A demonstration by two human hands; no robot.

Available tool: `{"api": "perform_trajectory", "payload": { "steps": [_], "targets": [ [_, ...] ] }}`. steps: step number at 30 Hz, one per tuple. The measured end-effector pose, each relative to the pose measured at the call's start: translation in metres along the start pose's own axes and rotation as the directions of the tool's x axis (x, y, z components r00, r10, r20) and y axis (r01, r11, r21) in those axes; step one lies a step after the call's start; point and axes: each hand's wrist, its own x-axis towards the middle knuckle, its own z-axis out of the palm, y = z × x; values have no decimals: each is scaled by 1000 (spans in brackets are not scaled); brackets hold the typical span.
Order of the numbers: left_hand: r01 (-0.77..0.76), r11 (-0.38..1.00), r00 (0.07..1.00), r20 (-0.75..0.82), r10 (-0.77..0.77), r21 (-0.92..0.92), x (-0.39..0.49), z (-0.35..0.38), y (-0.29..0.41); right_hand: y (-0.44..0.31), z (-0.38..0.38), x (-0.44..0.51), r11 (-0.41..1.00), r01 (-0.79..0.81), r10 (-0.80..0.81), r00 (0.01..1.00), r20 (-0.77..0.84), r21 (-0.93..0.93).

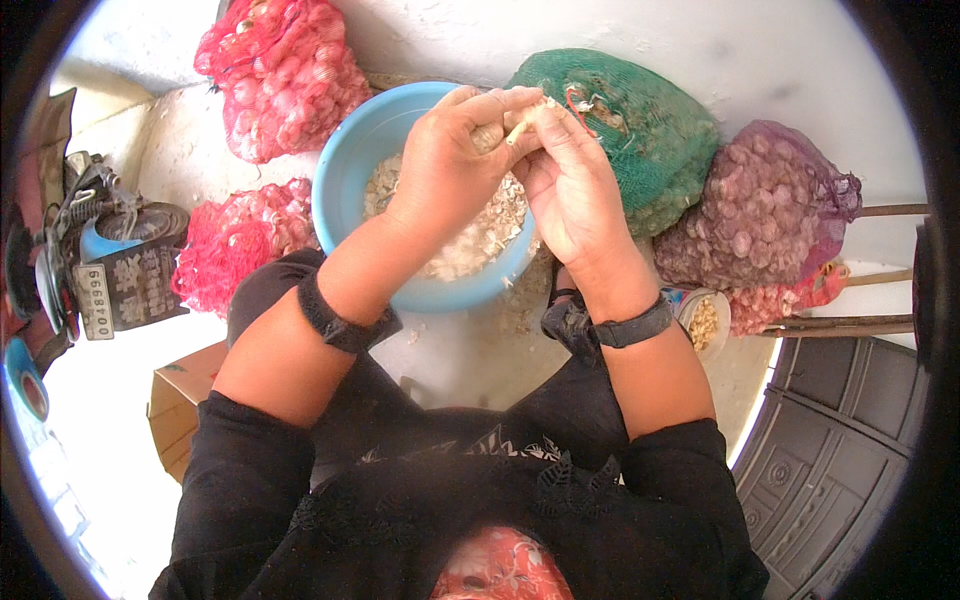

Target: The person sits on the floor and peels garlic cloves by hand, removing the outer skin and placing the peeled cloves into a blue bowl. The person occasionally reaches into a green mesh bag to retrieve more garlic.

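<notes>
My left hand and my right hand meet over the far right part of a blue plastic basin. Between their fingertips is a pale garlic bulb with a short stem stub, partly hidden by the fingers. Another pale, rounded piece, seemingly garlic, shows in the curl of my left hand. Garlic skins and pale pieces lie in the basin below. Just beyond my right hand stands a green mesh sack with a red tie and dry scraps at its top.
Red mesh sacks of bulbs stand on the left, a purple one on the right. A tub of peeled cloves is beside my right forearm. A cardboard box, a motorcycle and a grey panelled door are farther out.
</notes>
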Motion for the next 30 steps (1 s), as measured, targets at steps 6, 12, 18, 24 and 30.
{"api": "perform_trajectory", "payload": {
  "steps": [6,12,18,24,30],
  "targets": [
    [-107,992,990,96,101,63,-3,-3,2,-4,-4,-2,996,33,-32,999,-17,84],
    [29,1000,999,12,-29,3,-1,-5,2,-5,2,-3,998,-15,17,999,-39,56],
    [-130,989,990,60,125,76,0,-4,2,-4,1,-4,997,21,-22,1000,-10,-79],
    [-140,981,989,58,133,133,-6,-4,9,0,-1,-1,999,40,-39,996,-76,8],
    [-134,988,989,70,129,79,-1,-7,2,-11,3,-1,988,-7,-8,996,-94,-156]
  ]
}}
